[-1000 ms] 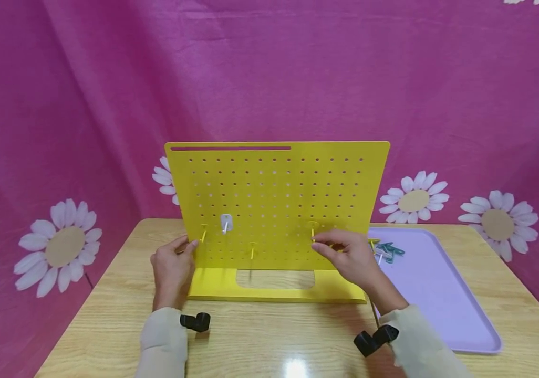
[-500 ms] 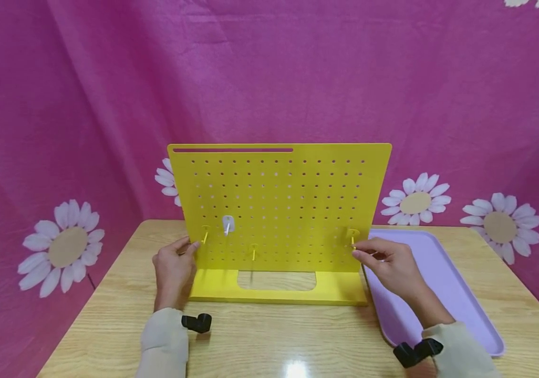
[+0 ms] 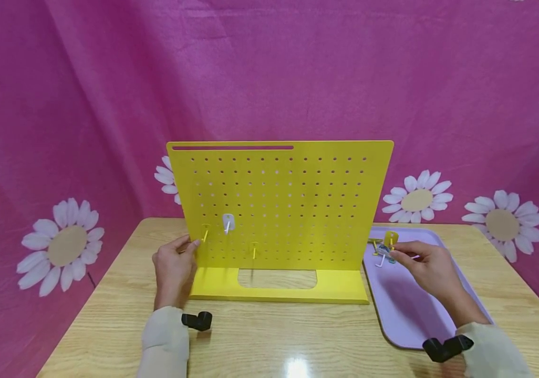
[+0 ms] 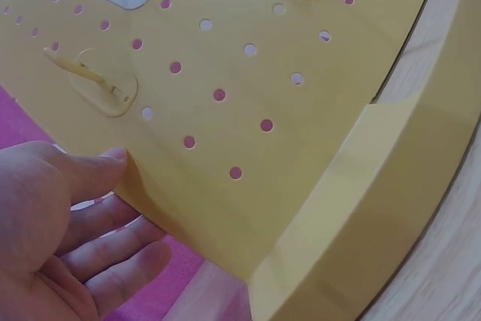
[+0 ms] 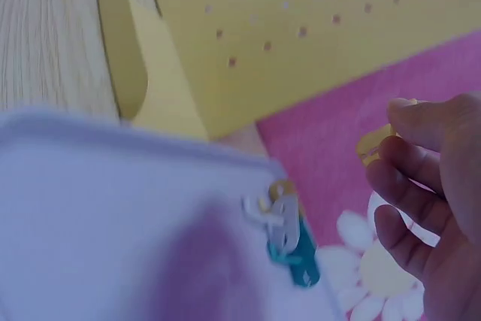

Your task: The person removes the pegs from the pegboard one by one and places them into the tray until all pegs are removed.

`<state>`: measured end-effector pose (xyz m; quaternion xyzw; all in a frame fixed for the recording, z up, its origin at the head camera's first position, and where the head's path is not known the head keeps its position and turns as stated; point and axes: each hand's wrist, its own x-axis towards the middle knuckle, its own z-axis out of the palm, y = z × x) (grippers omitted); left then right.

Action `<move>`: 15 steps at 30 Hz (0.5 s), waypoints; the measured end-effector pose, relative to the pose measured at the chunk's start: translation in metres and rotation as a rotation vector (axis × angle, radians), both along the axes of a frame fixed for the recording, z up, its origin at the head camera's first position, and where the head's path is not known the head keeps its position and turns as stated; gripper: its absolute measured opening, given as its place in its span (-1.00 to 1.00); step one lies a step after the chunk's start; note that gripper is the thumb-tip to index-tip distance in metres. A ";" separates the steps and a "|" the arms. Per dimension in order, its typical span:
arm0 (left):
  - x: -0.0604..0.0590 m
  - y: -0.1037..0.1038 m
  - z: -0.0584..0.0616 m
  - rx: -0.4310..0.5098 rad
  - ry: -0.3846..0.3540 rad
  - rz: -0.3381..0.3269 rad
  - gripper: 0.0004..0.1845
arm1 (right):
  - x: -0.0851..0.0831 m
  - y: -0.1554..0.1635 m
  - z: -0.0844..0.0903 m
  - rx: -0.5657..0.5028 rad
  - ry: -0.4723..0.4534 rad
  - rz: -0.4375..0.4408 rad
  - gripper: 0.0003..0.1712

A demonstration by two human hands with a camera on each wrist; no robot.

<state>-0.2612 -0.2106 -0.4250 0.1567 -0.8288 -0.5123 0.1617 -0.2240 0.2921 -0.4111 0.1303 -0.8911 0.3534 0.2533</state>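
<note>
A yellow pegboard point(image 3: 279, 205) stands upright on the wooden table. My left hand point(image 3: 186, 248) grips its left edge, thumb point(image 4: 94, 171) on the front and fingers behind. On the board's lower left sit a yellow hook point(image 3: 205, 232), a white hook point(image 3: 227, 223) and another yellow hook point(image 3: 254, 250). My right hand point(image 3: 399, 253) pinches a loose yellow hook point(image 3: 391, 239) above the far left corner of the purple tray point(image 3: 421, 310). The right wrist view shows that hook point(image 5: 373, 144) between thumb and fingers.
A small pile of hooks point(image 3: 380, 253), white, yellow and teal, lies in the tray's far left corner and shows again as hooks point(image 5: 285, 231) in the right wrist view. Pink daisy-print cloth hangs behind and beside the table point(image 3: 269, 336).
My right hand has carried a yellow hook from the board's lower middle to the right, past the board's edge and over the tray. The left hand has stayed on the board's edge.
</note>
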 end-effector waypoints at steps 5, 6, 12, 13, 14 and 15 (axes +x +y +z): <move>0.000 -0.002 -0.001 0.008 0.005 0.002 -0.60 | -0.006 0.016 -0.011 0.028 -0.072 -0.073 -0.81; 0.000 -0.002 -0.001 0.007 0.007 0.001 -0.60 | -0.007 0.019 -0.014 0.034 -0.094 -0.089 -0.80; 0.001 -0.002 -0.002 -0.022 0.030 -0.003 -0.61 | -0.014 0.030 -0.024 0.059 -0.279 -0.150 -0.70; 0.001 -0.002 -0.001 -0.019 0.032 -0.007 -0.61 | -0.015 0.031 -0.026 0.065 -0.299 -0.156 -0.70; 0.001 -0.002 0.000 -0.012 0.032 -0.010 -0.61 | -0.017 0.032 -0.027 0.072 -0.310 -0.160 -0.70; 0.001 -0.002 0.000 -0.007 0.031 -0.014 -0.61 | -0.018 0.034 -0.028 0.078 -0.325 -0.159 -0.69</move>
